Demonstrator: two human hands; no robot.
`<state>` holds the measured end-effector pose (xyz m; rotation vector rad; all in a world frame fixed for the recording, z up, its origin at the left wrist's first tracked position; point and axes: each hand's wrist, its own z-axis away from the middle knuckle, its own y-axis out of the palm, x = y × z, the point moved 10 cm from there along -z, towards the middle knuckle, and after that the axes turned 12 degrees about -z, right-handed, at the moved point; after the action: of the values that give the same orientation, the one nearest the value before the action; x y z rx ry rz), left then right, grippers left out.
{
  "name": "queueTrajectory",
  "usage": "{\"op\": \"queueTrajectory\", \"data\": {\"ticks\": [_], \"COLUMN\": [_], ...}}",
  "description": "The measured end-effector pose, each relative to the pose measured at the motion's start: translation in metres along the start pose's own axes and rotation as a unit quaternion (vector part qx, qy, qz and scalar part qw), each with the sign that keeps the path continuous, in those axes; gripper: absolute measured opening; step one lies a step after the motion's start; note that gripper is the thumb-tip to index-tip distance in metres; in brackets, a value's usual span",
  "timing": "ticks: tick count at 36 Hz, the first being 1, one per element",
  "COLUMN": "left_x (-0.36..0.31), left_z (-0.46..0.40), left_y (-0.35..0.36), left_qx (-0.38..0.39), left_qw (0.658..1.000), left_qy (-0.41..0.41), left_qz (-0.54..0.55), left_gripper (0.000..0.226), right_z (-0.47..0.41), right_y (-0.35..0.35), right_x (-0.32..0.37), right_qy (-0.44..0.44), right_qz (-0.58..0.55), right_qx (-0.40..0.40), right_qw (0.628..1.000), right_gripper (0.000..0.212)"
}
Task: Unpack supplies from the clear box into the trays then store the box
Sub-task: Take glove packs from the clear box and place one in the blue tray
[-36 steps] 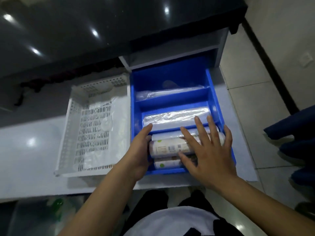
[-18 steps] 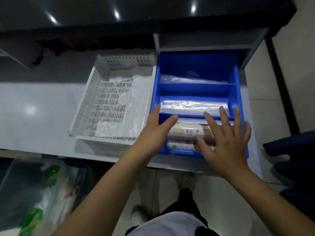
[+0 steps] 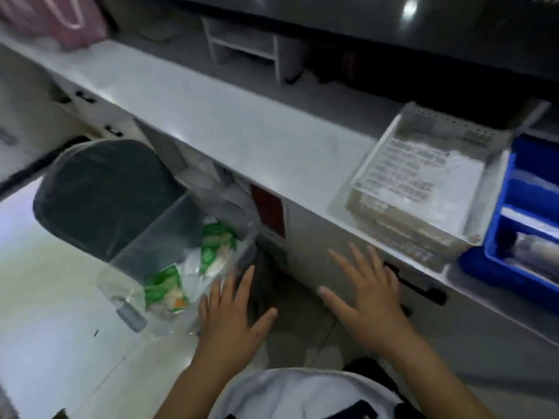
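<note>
Both hands, left hand (image 3: pixel 231 317) and right hand (image 3: pixel 367 293), are spread and empty; next, grasp the green packets (image 3: pixel 216 247) in the clear box (image 3: pixel 169 258) beside the left.

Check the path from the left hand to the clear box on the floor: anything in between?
Nothing visible blocks it. The left hand, open and empty, is at the near rim of the clear box, whose top is open with green packets inside. The right hand is off to the side, in front of the cabinet.
</note>
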<state>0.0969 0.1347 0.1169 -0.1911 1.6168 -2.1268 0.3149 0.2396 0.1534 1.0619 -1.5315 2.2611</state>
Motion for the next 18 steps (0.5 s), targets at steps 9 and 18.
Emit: {"op": "queueTrajectory", "data": {"ticks": [9, 18], "left_x": [0.150, 0.200], "left_z": [0.026, 0.022], "left_y": [0.016, 0.066], "left_qx": [0.019, 0.106], "left_qw": [0.982, 0.953], "left_qy": [-0.169, -0.245], "left_qz": [0.078, 0.143], "left_gripper": [0.084, 0.086], "right_z": [-0.043, -0.113], "right_y": [0.082, 0.187], "right_x": [0.073, 0.124], "right_qy": [-0.069, -0.114], "right_qz": [0.084, 0.134], "right_qx": [0.120, 0.277], "right_qw": [0.987, 0.945], "right_gripper": [0.080, 0.078]}}
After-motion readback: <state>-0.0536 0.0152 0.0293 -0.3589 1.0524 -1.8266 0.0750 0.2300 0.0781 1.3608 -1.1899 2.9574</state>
